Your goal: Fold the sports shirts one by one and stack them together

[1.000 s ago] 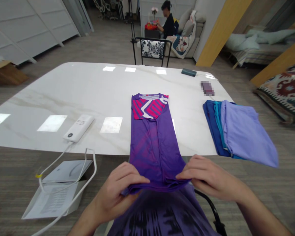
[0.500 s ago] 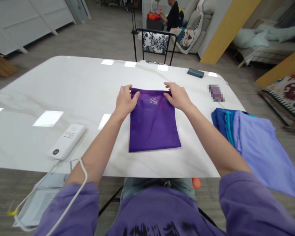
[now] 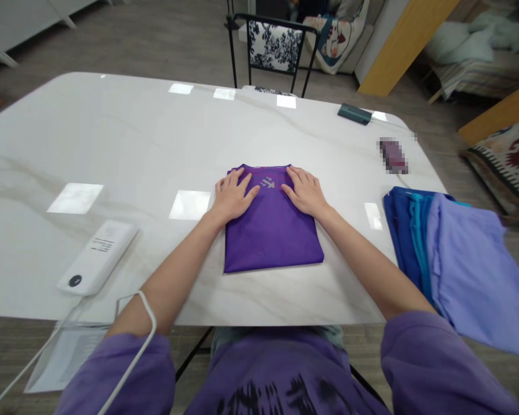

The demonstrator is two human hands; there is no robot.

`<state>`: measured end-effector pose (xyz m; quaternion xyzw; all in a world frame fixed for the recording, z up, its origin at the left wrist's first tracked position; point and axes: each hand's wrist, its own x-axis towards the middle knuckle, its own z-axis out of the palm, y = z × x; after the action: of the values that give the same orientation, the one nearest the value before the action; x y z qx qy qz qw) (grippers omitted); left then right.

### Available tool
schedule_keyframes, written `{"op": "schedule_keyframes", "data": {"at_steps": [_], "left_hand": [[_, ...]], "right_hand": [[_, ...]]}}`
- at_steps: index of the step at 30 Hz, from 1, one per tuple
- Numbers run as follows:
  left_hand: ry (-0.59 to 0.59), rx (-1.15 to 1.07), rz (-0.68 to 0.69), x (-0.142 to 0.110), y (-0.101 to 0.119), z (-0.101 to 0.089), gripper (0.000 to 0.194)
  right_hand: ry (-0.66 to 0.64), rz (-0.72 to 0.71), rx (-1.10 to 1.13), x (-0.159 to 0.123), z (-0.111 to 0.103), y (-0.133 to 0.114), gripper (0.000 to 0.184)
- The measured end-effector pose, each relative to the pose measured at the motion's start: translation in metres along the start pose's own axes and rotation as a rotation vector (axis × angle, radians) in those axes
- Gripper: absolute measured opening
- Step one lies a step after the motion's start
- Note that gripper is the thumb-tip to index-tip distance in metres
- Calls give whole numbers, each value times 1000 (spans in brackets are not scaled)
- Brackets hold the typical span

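Observation:
A folded purple shirt [image 3: 271, 230] lies on the white marble table [image 3: 134, 144] in front of me, a small silver logo near its far edge. My left hand [image 3: 232, 196] rests flat on the shirt's far left part, fingers spread. My right hand [image 3: 304, 192] lies flat on its far right part, fingers stretched out. Neither hand grips anything; both press down on the fabric.
A stack of folded blue and lilac garments [image 3: 454, 259] hangs over the table's right edge. A white power bank [image 3: 97, 256] with a cable sits at the left front. A dark case [image 3: 354, 114] lies at the far right. A black chair [image 3: 271, 49] stands beyond the table.
I lifted the shirt's lower end away from me and folded it over onto the far half. My hands then slid slightly back and now lie flat on it.

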<state>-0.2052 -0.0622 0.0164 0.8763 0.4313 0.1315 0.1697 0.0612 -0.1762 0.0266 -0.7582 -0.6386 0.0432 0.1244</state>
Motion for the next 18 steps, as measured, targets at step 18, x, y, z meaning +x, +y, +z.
{"op": "schedule_keyframes", "data": {"at_steps": [18], "left_hand": [[316,-456,29,6,37,-69,47]], "right_hand": [[141,107,594,-14,-74,9,24]]}}
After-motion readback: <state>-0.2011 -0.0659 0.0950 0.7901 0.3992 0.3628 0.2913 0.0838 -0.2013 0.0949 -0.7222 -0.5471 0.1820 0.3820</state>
